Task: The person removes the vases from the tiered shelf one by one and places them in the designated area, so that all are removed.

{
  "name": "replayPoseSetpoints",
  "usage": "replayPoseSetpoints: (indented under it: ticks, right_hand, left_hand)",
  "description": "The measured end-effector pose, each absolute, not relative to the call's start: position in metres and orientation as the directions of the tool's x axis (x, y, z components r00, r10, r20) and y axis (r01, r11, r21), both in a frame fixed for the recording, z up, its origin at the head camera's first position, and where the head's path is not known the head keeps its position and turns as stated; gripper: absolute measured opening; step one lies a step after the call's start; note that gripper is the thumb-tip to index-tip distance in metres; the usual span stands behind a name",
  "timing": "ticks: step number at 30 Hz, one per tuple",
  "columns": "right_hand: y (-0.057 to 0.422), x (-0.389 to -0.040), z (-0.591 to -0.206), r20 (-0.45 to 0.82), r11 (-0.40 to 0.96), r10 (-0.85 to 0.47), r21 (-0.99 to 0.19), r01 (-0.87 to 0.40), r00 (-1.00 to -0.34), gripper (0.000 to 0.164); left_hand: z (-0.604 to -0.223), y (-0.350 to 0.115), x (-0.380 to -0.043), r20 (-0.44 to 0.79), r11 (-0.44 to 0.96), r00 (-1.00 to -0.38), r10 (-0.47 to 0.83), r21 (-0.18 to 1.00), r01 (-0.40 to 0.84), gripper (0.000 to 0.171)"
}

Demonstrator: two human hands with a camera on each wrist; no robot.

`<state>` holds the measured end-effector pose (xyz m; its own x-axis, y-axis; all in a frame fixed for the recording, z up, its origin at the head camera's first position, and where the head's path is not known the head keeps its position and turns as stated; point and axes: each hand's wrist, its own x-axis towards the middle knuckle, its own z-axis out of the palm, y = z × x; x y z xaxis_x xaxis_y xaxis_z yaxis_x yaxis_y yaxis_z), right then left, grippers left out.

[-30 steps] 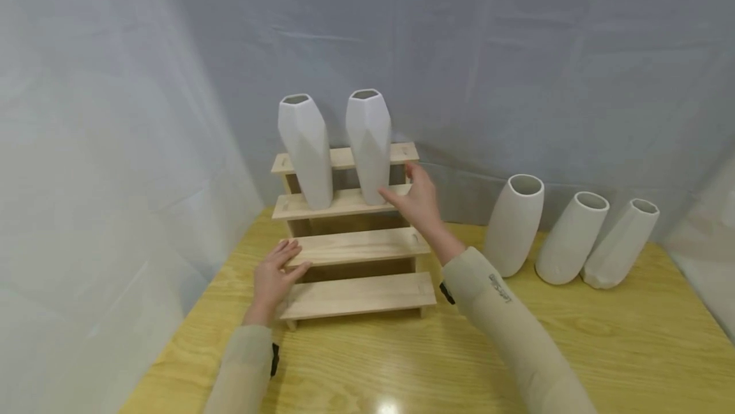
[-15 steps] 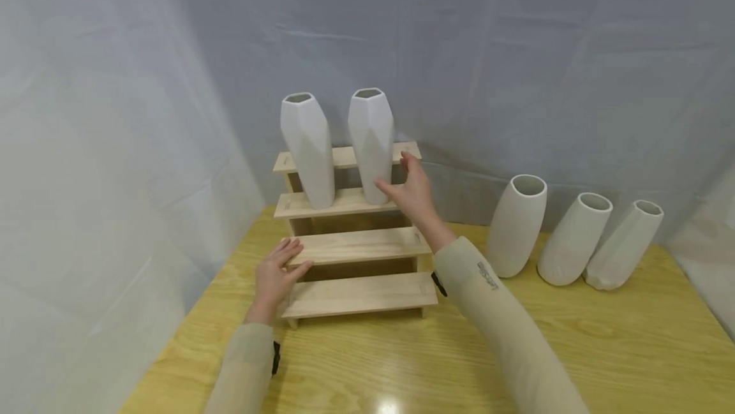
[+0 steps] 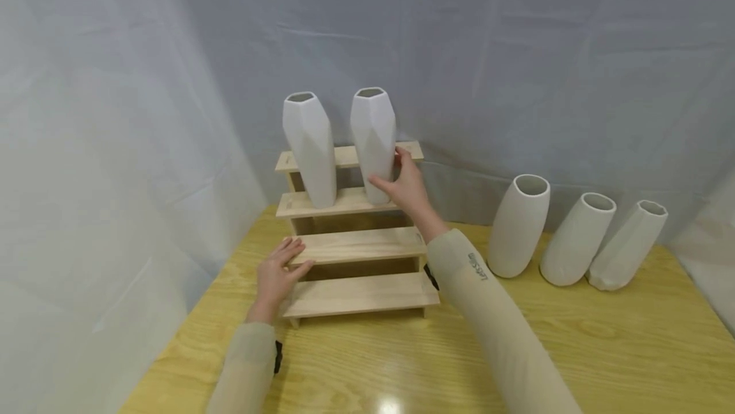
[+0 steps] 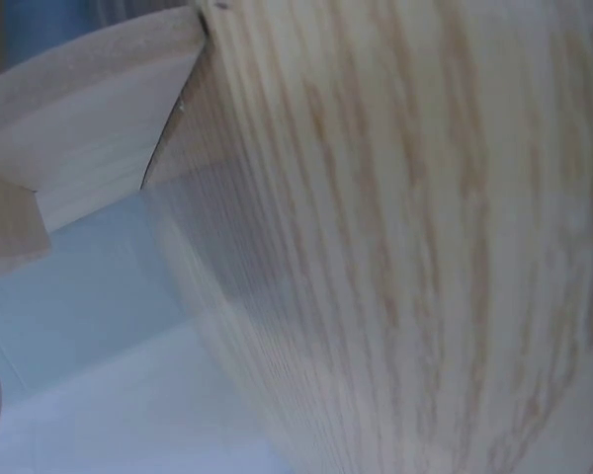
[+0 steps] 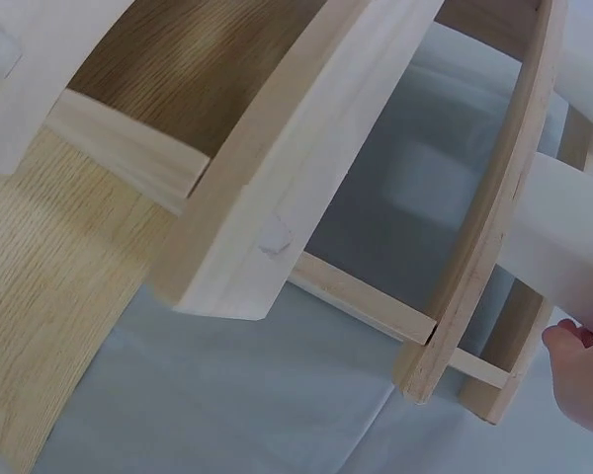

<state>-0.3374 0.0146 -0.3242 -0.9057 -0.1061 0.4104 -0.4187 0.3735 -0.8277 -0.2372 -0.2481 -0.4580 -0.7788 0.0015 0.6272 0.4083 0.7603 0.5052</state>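
A wooden four-step display stand holds two tall white faceted vases on its second step from the top. My right hand is at the lower part of the right vase, thumb across its front and fingers at its right side. The left vase stands untouched. At the stand's left side, my left hand rests its spread fingers on the end of a lower step. In the right wrist view, part of the right hand shows beside the white vase.
Three white vases stand on the wooden table at the right: a rounded tall vase, a shorter round vase and a slim faceted vase. A grey cloth hangs right behind the stand.
My right hand has shifted left and closed in on the right vase, its fingers coming against the vase's right side. The left hand keeps its place on the stand.
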Motion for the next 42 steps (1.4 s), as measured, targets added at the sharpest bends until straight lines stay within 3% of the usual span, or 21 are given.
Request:
replayPoseSetpoints:
  ticks: [20,29,42]
  right_hand:
    - [0.011,-0.343,-0.327,0.354,0.23,-0.144,-0.896,-0.379,-0.924,0.071]
    - [0.01,-0.342,-0.328,0.361,0.177,-0.099,-0.911,-0.374,-0.927,0.067]
    - [0.012,-0.329,-0.335,0.424,0.135,0.004,-0.898,-0.419,-0.906,0.065]
  left_hand:
    - [-0.461,-0.251,-0.236,0.61,0.758,-0.792,-0.013,0.523,0.39,0.042]
    - [-0.458,-0.25,-0.235,0.599,0.759,-0.801,-0.005,0.524,0.387,0.042]
    - [-0.46,-0.244,-0.236,0.681,0.757,-0.731,0.035,0.46,0.464,0.04]
